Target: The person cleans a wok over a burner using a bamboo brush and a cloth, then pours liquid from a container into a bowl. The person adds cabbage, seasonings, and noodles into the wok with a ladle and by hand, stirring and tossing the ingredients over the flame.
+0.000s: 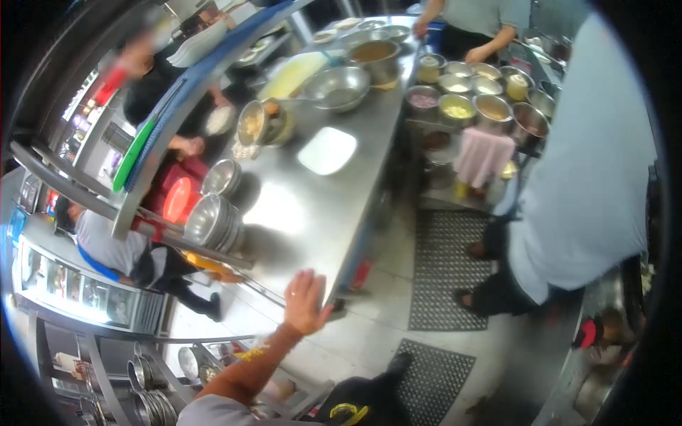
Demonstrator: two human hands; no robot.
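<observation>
Left hand (305,304) lies loosely open at your counter's (323,213) edge | right unseen, state unknown | sideways sweep may topple stacked bowls (210,221)

Pink cloth (484,155), perforated floor mats (451,273)

No text, label, brand, number or sign can be read; the yellow mark (346,412) on the dark clothing (373,397) at the bottom edge is too blurred to tell whether it holds any letters
</observation>
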